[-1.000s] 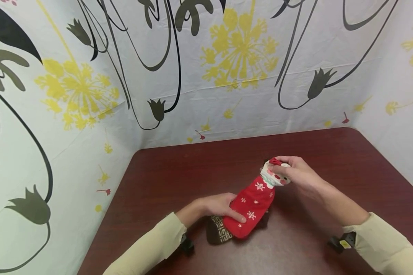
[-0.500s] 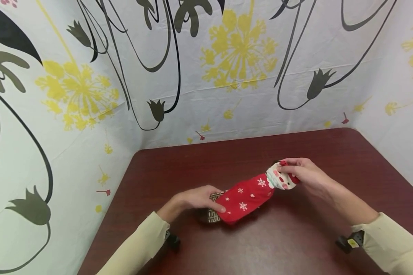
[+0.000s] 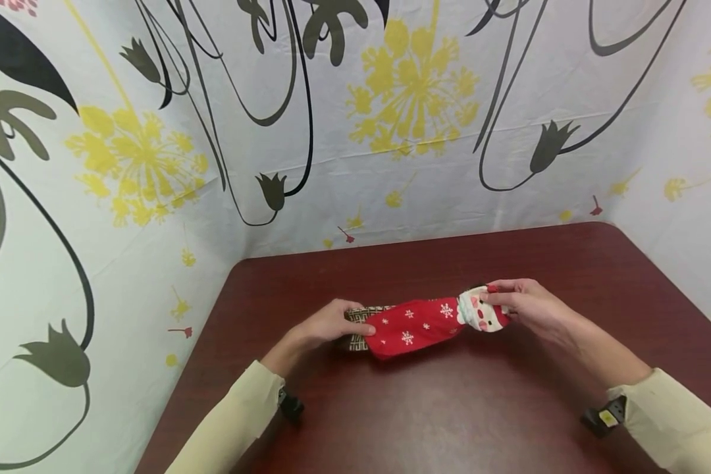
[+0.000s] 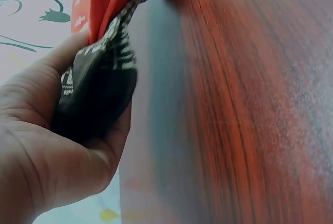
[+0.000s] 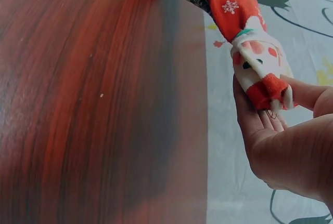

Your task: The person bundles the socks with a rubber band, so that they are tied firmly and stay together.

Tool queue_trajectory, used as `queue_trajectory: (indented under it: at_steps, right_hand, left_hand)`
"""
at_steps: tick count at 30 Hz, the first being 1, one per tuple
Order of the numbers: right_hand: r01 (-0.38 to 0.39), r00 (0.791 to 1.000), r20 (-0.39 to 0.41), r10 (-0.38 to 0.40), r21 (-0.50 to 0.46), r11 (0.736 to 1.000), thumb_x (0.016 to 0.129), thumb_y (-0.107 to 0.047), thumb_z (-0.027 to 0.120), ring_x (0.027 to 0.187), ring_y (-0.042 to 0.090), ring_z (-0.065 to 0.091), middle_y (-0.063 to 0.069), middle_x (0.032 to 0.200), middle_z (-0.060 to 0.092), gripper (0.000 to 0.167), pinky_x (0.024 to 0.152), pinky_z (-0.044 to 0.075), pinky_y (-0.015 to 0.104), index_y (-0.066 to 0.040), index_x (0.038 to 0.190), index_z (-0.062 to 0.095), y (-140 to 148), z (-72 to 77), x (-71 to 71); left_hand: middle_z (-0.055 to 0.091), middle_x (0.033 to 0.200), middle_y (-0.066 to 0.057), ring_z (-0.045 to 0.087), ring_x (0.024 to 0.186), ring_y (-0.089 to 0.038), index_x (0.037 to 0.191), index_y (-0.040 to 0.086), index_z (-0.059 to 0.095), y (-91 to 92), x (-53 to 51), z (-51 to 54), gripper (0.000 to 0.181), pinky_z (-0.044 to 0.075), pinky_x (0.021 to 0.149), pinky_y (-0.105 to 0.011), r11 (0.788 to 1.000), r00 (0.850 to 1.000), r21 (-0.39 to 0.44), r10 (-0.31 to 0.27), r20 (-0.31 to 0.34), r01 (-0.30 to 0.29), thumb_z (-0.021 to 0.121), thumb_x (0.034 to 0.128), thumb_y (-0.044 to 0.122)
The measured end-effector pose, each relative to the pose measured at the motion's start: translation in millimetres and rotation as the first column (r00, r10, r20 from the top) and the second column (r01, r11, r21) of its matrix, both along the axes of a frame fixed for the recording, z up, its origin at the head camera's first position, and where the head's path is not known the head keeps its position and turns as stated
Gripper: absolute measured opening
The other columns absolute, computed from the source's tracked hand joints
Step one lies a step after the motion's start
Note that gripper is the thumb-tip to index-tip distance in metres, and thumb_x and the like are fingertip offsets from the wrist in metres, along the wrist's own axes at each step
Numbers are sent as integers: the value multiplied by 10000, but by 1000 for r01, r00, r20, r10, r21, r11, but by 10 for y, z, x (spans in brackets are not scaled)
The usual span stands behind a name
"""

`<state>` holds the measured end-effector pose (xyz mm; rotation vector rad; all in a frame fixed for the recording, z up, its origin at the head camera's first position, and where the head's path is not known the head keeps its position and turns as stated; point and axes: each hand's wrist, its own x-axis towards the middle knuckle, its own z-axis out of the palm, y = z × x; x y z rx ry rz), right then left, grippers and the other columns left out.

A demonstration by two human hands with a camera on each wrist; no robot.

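Note:
A red sock (image 3: 417, 326) with white snowflakes and a Santa face at its cuff is stretched sideways above the table. Behind it lies a dark sock (image 4: 104, 86) with a pale maze pattern, mostly covered in the head view. My left hand (image 3: 326, 327) grips both at the left end, thumb on the red side and fingers behind. At the Santa end, my right hand (image 3: 530, 306) pinches the cuff between thumb and fingers. A small metal hook (image 5: 271, 114) shows at that end in the right wrist view.
The dark red wooden table (image 3: 450, 408) spreads beneath both hands. White cloth walls (image 3: 332, 151) with printed flowers stand behind it and at the sides. A black wrist device (image 3: 604, 418) sits at the right sleeve, another device (image 3: 290, 405) at the left.
The socks have swung from a steep slant to nearly level. My left hand has moved left and away from me with their lower end; my right hand has shifted slightly right, still pinching the cuff.

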<state>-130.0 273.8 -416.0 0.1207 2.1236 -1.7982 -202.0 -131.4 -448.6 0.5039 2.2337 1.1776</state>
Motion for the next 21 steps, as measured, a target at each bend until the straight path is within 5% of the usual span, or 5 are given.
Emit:
queue_trajectory:
  at_steps: [11,21]
  right_hand:
    - [21,997,77,-15,-74,997,1077,-325,654,949,94,700,-37,1078,744,779,864,593,262,159,1573,297,78,-141,-146]
    - [35,994,106,-27,-74,997,1073,-417,640,1022,115,673,15,1191,699,798,906,586,276,123,1575,335,107,-268,-247]
  left_hand:
    - [691,1191,-57,595,1114,-262,1253,103,709,104,-120,-81,501,542,962,-430,969,966,-17,244,-82,-247,895,866,361]
    - [648,1340,-133,570,1219,-318,1352,65,658,115,-169,-166,588,502,1073,-492,953,949,-21,300,-99,-303,892,882,331]
